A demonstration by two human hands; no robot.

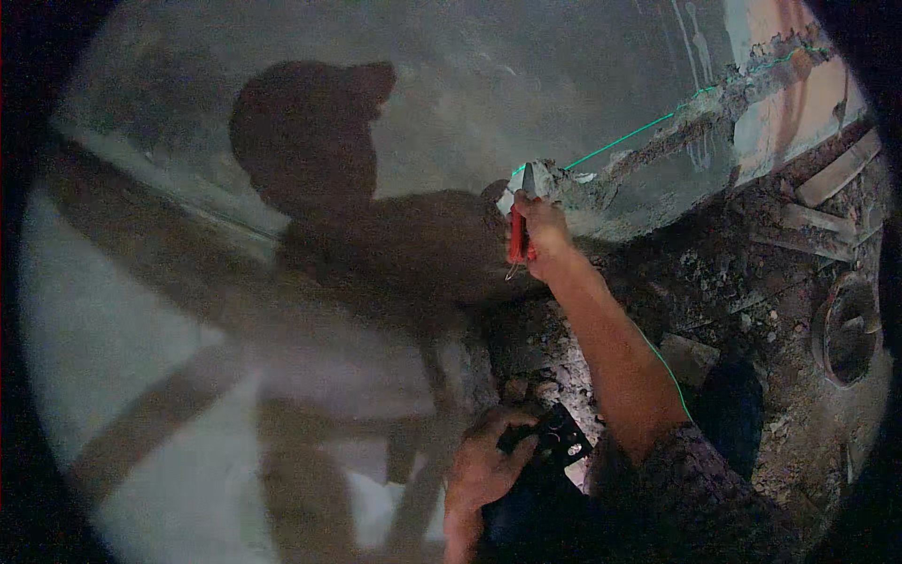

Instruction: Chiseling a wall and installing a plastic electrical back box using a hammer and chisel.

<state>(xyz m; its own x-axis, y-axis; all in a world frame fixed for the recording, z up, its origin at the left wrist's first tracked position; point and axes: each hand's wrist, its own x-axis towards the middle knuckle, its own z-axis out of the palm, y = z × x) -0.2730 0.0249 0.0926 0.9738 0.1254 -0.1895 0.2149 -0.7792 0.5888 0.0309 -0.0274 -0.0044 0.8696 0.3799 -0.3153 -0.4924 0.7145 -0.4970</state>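
Left of the red-handled tool (517, 235): smooth, matte grey surface (442, 103) with faint streaks, carrying the shadow (305, 141) of a head in a peaked cap. That dark shape spreads right up to the tool, so I'd shift the lamp or lean off to get the tip lit.

Below the tool: left hand (487, 461) curled on the near end of a black device (564, 437), blocky, with round details; can't tell what it is. I'd hold it level and clear of the other forearm.

Right hand (545, 226) is wrapped round the tool's red grips (pliers or snips by the look). Tip sits at a pale, broken lump (575, 191); contact unclear, and too blurred to say whether the jaws are parted. Best with a stiff wrist, small squeezes and no prying: that edge looks crumbly.

Up and right of the tool: bright green line (620, 141), straight over flat grey, wavy over the rough ridge (695, 141). Good reference; sight it square on, arm out of its path (it also traces the forearm's outer edge). Farther right of the tool: peach-toned patch (825, 108), gritty dark rubble (714, 273), flat straight-edged planks (841, 169), round rimmed container (850, 329).
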